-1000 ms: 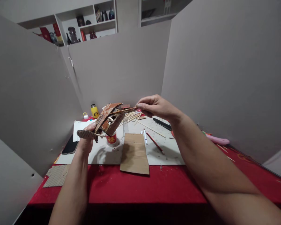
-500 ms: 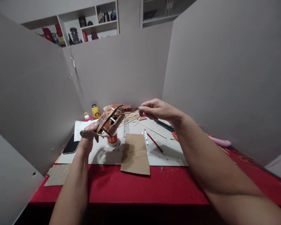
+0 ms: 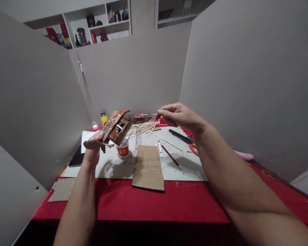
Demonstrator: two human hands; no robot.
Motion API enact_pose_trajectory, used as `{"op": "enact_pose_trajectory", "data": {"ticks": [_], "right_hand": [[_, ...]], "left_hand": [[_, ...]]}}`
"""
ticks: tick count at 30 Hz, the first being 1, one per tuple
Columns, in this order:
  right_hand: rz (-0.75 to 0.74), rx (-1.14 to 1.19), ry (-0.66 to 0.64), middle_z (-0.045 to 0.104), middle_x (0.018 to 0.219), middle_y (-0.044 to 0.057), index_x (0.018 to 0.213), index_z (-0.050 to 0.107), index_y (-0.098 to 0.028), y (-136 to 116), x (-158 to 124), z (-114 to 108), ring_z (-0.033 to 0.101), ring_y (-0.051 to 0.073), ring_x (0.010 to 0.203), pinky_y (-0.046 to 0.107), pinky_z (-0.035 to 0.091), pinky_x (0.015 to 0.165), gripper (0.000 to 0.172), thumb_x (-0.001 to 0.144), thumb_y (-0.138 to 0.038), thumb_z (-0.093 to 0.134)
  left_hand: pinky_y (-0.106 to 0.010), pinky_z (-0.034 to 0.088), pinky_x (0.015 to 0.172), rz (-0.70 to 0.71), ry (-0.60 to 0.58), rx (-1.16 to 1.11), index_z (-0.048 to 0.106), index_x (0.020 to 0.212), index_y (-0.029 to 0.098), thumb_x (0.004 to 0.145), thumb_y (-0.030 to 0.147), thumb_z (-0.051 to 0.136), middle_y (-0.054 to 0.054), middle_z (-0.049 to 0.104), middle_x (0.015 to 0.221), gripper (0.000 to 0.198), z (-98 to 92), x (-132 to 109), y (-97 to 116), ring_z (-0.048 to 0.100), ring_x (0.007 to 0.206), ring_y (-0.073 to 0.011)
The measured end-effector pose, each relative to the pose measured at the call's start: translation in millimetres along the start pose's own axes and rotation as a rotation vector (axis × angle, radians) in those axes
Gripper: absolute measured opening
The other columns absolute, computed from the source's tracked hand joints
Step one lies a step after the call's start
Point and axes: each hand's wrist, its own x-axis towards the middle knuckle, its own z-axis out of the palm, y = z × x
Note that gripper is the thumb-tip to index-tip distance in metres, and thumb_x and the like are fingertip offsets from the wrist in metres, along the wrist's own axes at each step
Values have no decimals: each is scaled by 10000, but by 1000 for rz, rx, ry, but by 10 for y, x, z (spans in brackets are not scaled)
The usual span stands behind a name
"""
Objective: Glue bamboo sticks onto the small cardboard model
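My left hand (image 3: 92, 150) is closed around a small brown cardboard model (image 3: 116, 126) and holds it up above the white mat (image 3: 184, 167). A corrugated cardboard piece (image 3: 92, 145) sticks out to the left at the hand. My right hand (image 3: 178, 116) pinches the end of a thin wooden stick (image 3: 143, 114), which lies level and points left, its tip just right of the model's top. A small red paper cup (image 3: 123, 150) stands on the mat just below the model.
A brown cardboard sheet (image 3: 148, 167), pens (image 3: 159, 149), a red pencil (image 3: 170, 156), a pile of wooden sticks (image 3: 141, 129), a black knife (image 3: 181, 136), a yellow bottle (image 3: 104, 119), a phone (image 3: 77, 158) and corrugated card (image 3: 63, 189) lie on the red table. Grey partitions enclose the desk.
My right hand has pulled the stick to the right and raised it level, out of the model. My left hand has tilted the model and lifted it slightly.
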Motion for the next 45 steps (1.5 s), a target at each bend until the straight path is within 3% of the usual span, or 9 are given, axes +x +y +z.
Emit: {"op": "enact_pose_trajectory", "data": {"ticks": [4,7,10,14,17,22,29,36,45], "right_hand": [[-2,114,127,456,440,-73,880,722,-186,79,32,9,369,57,405,213,260,380,182,837,-363,717],[15,195,165,569,518,-49,906,722,-192,168,97,119,460,61,431,202,321,393,199,783,-345,755],[70,235,100,728,745,35,883,720,-174,250,161,281,602,87,523,191,379,402,255,718,-353,794],[123,217,-16,771,918,106,911,717,-160,338,219,515,696,139,638,184,421,405,308,690,-358,802],[119,187,-66,770,924,123,910,696,-147,404,252,694,690,140,604,196,437,395,300,743,-391,747],[96,14,-37,743,775,74,851,652,-150,486,302,993,616,108,488,200,414,382,197,833,-346,638],[-55,-352,-61,659,616,9,723,638,-169,644,382,1256,533,102,496,233,395,519,187,877,-209,539],[-60,-349,-90,661,626,12,713,670,-173,785,387,1294,520,119,546,243,370,553,171,850,-183,568],[-97,-150,217,583,580,-3,693,569,-196,702,344,1131,493,117,497,256,397,513,327,874,-467,540]], "left_hand": [[-258,476,658,16,116,-325,648,790,223,682,490,759,23,684,771,309,-24,26,42,603,702,-142],[-266,503,663,-37,196,-430,642,876,244,715,525,741,35,694,814,339,-68,50,23,621,682,-128],[-284,533,674,-126,221,-468,651,909,209,752,595,686,1,687,762,419,-109,77,-27,635,649,-129],[-297,566,716,-213,196,-502,661,797,183,806,540,672,-43,713,742,357,-95,84,-45,682,709,-152],[-289,576,718,-223,204,-526,683,841,192,804,499,706,-42,735,757,310,-55,62,-29,696,730,-155],[-276,577,734,-179,160,-494,699,889,163,743,484,777,-52,750,794,361,-21,23,-23,704,732,-152],[-284,539,779,-104,117,-417,717,926,153,643,433,860,-53,765,888,422,30,-10,-12,708,795,-169],[-328,532,876,-61,111,-397,704,982,177,654,348,872,-45,758,968,407,3,10,-100,709,848,-166],[-290,541,780,-81,166,-393,711,944,182,639,363,872,-53,759,924,390,18,34,-72,699,810,-168]]}}
